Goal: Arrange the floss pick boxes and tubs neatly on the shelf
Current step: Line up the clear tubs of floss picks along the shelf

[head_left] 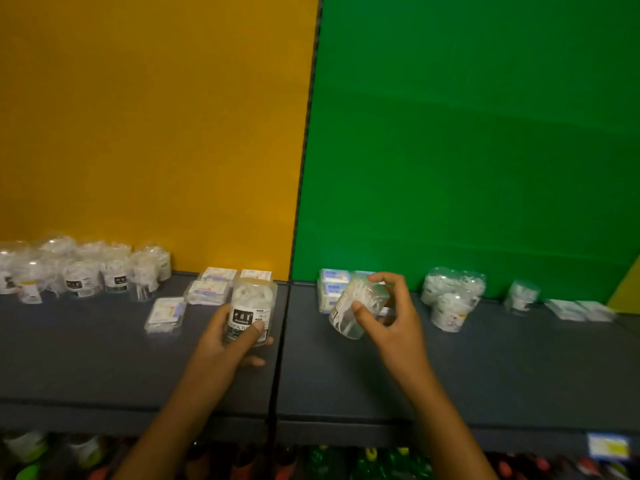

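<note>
Tubs in both hands, frame centre: left hand (221,336) grips the upright labelled tub (252,308), right hand (388,315) pinches a tilted clear tub (356,308). Best straightened before setting down beside matching tubs.

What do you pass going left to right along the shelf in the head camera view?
Cluster of tubs → flat boxes → tub in the left hand → tilted tub in the right hand → three bunched tubs → lone tub → flat packets.
</note>
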### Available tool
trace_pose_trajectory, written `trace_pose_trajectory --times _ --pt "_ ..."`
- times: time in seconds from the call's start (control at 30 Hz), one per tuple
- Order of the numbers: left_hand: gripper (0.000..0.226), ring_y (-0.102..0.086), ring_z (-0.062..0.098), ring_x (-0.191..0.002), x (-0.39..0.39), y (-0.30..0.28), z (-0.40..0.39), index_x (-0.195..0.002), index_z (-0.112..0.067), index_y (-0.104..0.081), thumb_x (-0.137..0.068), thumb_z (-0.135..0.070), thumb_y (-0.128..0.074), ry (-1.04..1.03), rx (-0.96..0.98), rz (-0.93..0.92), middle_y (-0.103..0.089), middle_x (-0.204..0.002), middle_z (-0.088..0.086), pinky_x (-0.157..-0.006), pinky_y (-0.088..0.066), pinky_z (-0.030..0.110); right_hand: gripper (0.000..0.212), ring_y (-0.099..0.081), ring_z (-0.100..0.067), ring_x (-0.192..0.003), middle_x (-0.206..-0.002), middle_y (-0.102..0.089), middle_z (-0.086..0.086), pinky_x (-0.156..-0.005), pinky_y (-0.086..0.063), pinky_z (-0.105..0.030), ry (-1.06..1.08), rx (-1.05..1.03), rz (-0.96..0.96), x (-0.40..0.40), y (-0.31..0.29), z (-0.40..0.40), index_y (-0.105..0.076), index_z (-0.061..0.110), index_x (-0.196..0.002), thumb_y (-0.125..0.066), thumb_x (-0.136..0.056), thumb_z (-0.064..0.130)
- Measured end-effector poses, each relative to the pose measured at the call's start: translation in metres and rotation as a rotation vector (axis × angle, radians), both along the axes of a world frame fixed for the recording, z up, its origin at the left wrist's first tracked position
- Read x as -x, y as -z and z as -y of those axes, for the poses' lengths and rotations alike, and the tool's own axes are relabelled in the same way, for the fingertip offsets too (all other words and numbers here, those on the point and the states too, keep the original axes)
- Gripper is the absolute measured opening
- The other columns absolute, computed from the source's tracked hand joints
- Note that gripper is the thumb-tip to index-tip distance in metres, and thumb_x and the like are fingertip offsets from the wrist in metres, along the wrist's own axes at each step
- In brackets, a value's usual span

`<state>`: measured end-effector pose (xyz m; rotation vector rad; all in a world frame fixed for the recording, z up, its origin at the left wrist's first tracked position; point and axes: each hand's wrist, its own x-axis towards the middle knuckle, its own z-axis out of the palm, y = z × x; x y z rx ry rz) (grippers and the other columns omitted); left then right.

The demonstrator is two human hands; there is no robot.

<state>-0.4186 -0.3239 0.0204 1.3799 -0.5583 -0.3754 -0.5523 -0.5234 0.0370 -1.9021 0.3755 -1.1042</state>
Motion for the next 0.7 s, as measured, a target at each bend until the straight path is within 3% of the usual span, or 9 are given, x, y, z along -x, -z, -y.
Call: trace_pose_trajectory --times 0.13,0.33,0.5,0.7 --pt "0.033 -0.070 0.023 -0.090 0.047 0.002 0.036 -0.121 -0.017 -0.053 -0.089 -0.012 -0.061 0.054 0.004 0.008 -0.067 -0.110 0.004 -0.062 -0.059 0.027 0.036 -0.062 -0.009 -0.094 -0.108 -0.061 0.019 -0.075 -0.056 -0.034 0.095 0.028 -0.035 0.059 0.002 0.020 -0.053 0.032 -0.111 -0.072 -0.080 0.029" --pt "0.038 -0.069 0.006 -0.086 0.091 -0.002 0.087 -0.122 -0.020 -0.051 -0.087 -0.009 -0.063 0.170 -0.005 0.061 -0.066 -0.109 -0.006 -0.063 -0.058 0.022 0.041 -0.062 -0.013 -0.086 -0.104 -0.062 0.010 -0.068 -0.056 -0.039 0.253 0.057 -0.074 0.123 -0.005 0.057 -0.050 0.030 -0.109 -0.071 -0.074 0.022" --pt "0.039 -0.069 0.004 -0.084 0.102 -0.006 0.130 -0.121 -0.021 -0.050 -0.087 -0.007 -0.063 0.239 0.008 0.076 -0.066 -0.110 -0.005 -0.060 -0.056 0.019 0.044 -0.062 -0.018 -0.081 -0.103 -0.062 0.005 -0.064 -0.054 -0.035 0.352 0.072 -0.088 0.143 -0.008 0.091 -0.048 0.030 -0.109 -0.066 -0.069 0.030" --pt "0.035 -0.070 0.006 -0.078 0.099 -0.012 0.192 -0.112 -0.028 -0.051 -0.087 -0.006 -0.062 0.303 0.033 0.085 -0.066 -0.104 -0.008 -0.058 -0.054 0.015 0.040 -0.061 -0.010 -0.079 -0.099 -0.062 0.006 -0.065 -0.049 -0.022 0.430 0.063 -0.093 0.149 -0.008 0.137 -0.049 0.032 -0.108 -0.063 -0.071 0.036"
